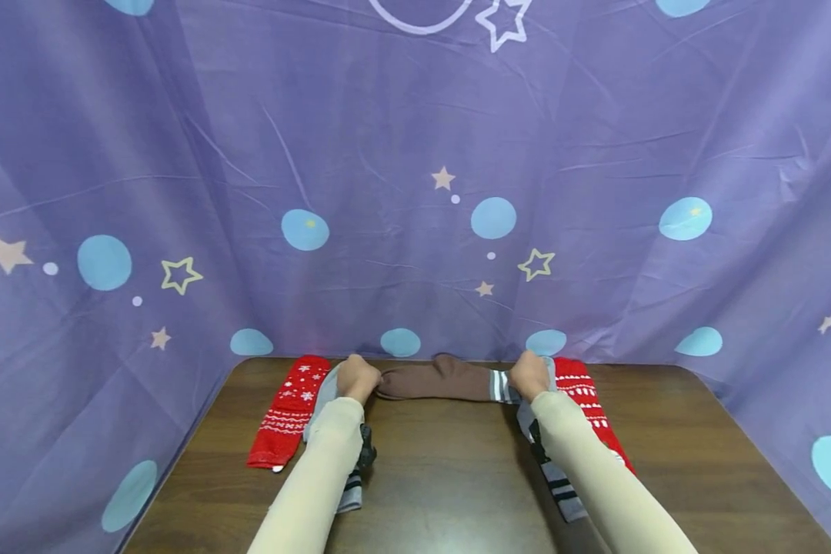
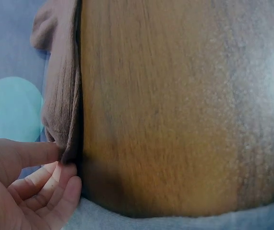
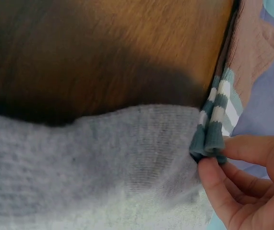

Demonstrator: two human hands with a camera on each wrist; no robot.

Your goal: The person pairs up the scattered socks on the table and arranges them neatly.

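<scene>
A brown sock with a blue-grey and white striped cuff stretches sideways along the far edge of the table. My left hand pinches its toe end between thumb and fingers, as the left wrist view shows up close. At the other end my right hand pinches the cuff, where two folded layers show in the right wrist view. Next to the left hand lies a grey sock with black stripes, partly covered by the arm. Another grey sock lies beside the right hand, its black-striped end toward me.
Red patterned socks lie on the outer sides, one at the left and one at the right. The brown wooden table meets a purple curtain with stars and dots at its back edge.
</scene>
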